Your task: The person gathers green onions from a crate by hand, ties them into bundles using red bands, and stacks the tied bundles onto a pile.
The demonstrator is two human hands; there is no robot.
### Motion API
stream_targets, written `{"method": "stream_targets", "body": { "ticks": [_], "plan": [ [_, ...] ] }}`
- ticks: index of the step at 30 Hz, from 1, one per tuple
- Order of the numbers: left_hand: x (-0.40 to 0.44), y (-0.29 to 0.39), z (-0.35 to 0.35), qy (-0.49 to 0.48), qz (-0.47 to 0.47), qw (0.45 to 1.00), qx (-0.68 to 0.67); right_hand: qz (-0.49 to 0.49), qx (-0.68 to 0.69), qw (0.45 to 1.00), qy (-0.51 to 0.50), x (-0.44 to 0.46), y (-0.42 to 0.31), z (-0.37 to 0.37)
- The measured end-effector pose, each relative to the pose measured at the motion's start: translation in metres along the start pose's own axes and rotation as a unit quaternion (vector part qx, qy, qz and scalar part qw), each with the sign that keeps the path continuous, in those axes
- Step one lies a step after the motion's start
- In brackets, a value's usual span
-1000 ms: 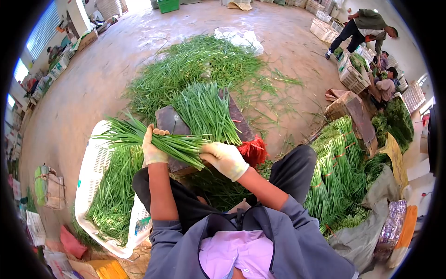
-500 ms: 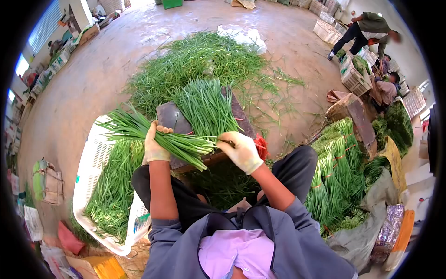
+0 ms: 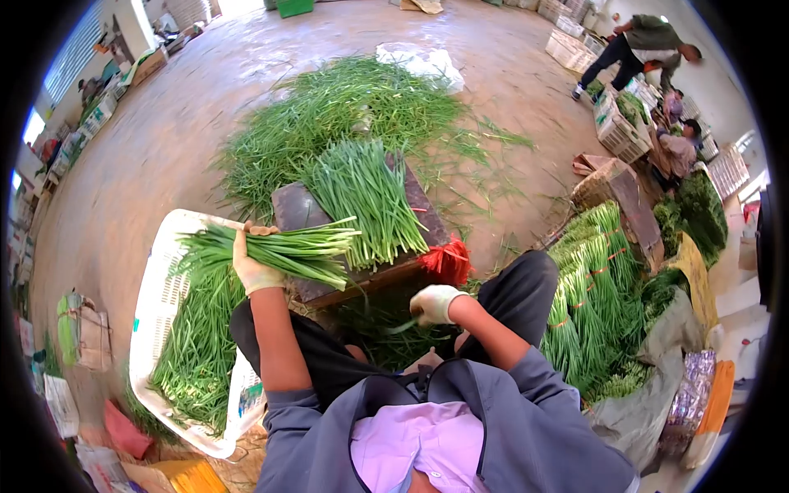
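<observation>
My left hand (image 3: 256, 267), in a pale glove, is wrapped round a bunch of garlic chives (image 3: 308, 253); the cut ends point right and the leaves hang over a white crate. Lower and to the right, my gloved right hand (image 3: 437, 304) is closed above my lap, with a thin pale chive leaf (image 3: 400, 329) trailing from its fingers. In front of me a low wooden stand (image 3: 300, 207) bears another heap of chives (image 3: 366, 201). Red ties (image 3: 448, 261) hang at the stand's near right corner.
The white crate (image 3: 164, 271) at my left holds chives. Loose chives (image 3: 337, 107) lie heaped on the floor ahead. Tied bundles (image 3: 588, 279) are stacked at my right. A person (image 3: 649, 45) bends over crates at the far right, near seated people.
My left hand has moved left and slightly up with the bunch. My right hand has left the bunch's cut ends and dropped towards my lap, trailing a leaf.
</observation>
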State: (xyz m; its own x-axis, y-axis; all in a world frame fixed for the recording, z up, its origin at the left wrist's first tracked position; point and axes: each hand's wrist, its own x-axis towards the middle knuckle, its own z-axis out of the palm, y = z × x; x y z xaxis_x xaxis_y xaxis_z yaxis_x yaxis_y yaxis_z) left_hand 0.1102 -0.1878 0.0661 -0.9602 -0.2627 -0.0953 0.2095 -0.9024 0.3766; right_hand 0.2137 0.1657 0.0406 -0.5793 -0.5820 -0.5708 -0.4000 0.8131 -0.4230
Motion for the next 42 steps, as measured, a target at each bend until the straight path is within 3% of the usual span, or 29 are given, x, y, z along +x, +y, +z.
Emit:
{"method": "stream_targets", "body": {
  "ticks": [1,2,4,6,7,8,10,12,13,14,15,16,18,20,22,24,26,28,29,32,34,37,39,40,42],
  "plan": [
    [-0.001,-0.003,0.002,0.001,-0.01,1.0,-0.002,0.015,0.016,0.998,0.063,-0.003,-0.009,0.005],
    [-0.003,-0.007,0.004,0.005,-0.017,1.0,-0.004,-0.056,0.103,0.957,0.266,0.013,-0.006,0.023],
    [-0.01,-0.016,0.007,-0.003,-0.039,0.999,-0.012,-0.04,0.269,0.884,0.379,0.007,-0.053,-0.013],
    [-0.008,-0.019,0.012,-0.02,-0.055,0.998,-0.019,-0.071,0.326,0.863,0.38,0.017,-0.077,-0.022],
    [-0.007,-0.02,0.011,-0.01,-0.051,0.999,0.0,-0.144,0.356,0.828,0.409,0.028,-0.082,-0.017],
    [-0.006,-0.021,0.009,0.001,-0.047,0.999,0.016,-0.088,0.356,0.861,0.353,0.029,-0.079,-0.01],
    [-0.005,-0.016,0.006,0.004,-0.042,0.999,0.03,-0.11,0.254,0.887,0.37,0.035,-0.06,0.018],
    [-0.007,-0.01,0.007,-0.017,-0.066,0.997,-0.027,-0.081,0.1,0.974,0.187,0.036,-0.027,0.048],
    [-0.004,-0.01,0.004,-0.017,-0.056,0.998,-0.008,-0.103,0.072,0.987,0.098,0.02,-0.018,0.051],
    [-0.002,-0.011,0.0,-0.017,-0.058,0.998,-0.007,-0.042,0.057,0.99,0.125,0.01,-0.014,0.054],
    [-0.002,-0.013,0.0,-0.027,-0.065,0.997,-0.018,-0.048,0.148,0.957,0.245,0.009,-0.016,0.046],
    [-0.004,-0.014,-0.001,-0.035,-0.072,0.996,-0.028,-0.052,0.237,0.902,0.358,0.01,-0.02,0.034],
    [-0.009,-0.02,0.009,-0.042,-0.076,0.996,-0.02,-0.02,0.362,0.811,0.459,-0.002,-0.037,-0.012],
    [-0.015,-0.025,0.013,-0.04,-0.106,0.993,0.029,-0.052,0.359,0.785,0.503,-0.018,-0.058,-0.051],
    [-0.033,-0.038,0.022,-0.064,-0.11,0.989,0.072,-0.065,0.186,0.815,0.545,-0.031,-0.088,-0.071],
    [-0.058,-0.052,0.032,-0.069,-0.123,0.976,0.164,-0.101,0.116,0.845,0.513,-0.018,-0.108,-0.063],
    [-0.082,-0.066,0.039,-0.062,-0.173,0.977,0.105,-0.074,0.103,0.881,0.456,0.002,-0.117,-0.033],
    [-0.096,-0.076,0.037,-0.061,-0.195,0.975,0.09,-0.035,0.267,0.875,0.403,0.012,-0.111,-0.012],
    [-0.099,-0.082,0.035,-0.057,-0.204,0.971,0.11,-0.061,0.282,0.816,0.501,0.025,-0.104,0.007],
    [-0.093,-0.099,0.041,-0.04,-0.227,0.963,0.139,-0.055,0.367,0.838,0.4,0.034,-0.08,0.016],
    [-0.077,-0.109,0.073,-0.026,-0.194,0.955,0.221,-0.06,0.321,0.819,0.471,0.043,-0.065,-0.004],
    [-0.041,-0.112,0.117,-0.062,-0.182,0.953,0.236,-0.019,0.355,0.825,0.439,0.043,-0.049,-0.072],
    [-0.008,-0.111,0.113,-0.105,-0.115,0.899,0.41,0.045,0.33,0.84,0.429,0.063,-0.03,-0.103],
    [0.007,-0.111,0.093,-0.105,-0.109,0.9,0.41,0.089,0.318,0.848,0.415,0.075,-0.021,-0.114],
    [0.034,-0.121,0.029,0.021,-0.004,0.765,0.644,0.18,0.276,0.879,0.345,0.097,-0.007,-0.128]
  ]
}}
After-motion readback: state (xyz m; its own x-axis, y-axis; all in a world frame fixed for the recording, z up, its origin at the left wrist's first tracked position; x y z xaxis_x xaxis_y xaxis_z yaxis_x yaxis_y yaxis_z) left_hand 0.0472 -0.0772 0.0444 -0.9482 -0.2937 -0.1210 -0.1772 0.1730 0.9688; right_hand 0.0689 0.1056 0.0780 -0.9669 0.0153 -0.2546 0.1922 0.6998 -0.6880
